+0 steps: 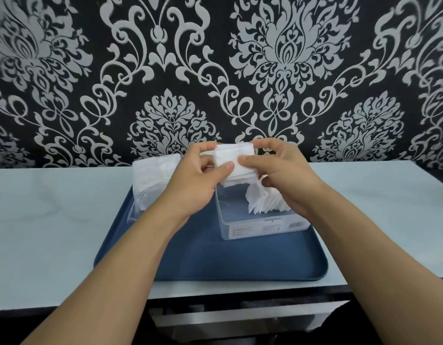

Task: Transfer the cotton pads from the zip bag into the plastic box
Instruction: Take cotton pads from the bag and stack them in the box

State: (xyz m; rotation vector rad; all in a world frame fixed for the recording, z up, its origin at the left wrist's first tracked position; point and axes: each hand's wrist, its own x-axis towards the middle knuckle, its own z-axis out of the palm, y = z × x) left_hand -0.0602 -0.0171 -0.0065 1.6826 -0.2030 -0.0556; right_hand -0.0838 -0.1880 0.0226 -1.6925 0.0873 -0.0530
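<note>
White pad stack [234, 165], long axis sideways, between both hands.

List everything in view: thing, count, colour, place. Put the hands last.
tray: one, dark blue, on the table, centre.
table: one, pale grey-white, against the wall.
wallpaper: black with silver damask, behind the table.
zip bag: one, clear, holding white pads, tray's far left corner.
plastic box: one, clear, on the tray's right part.
pads in box: a white stack, count unclear, right side.
held stack of cotton pads: one, white, above the box.
left hand: grips the stack's left side.
right hand: grips its right side.
</note>
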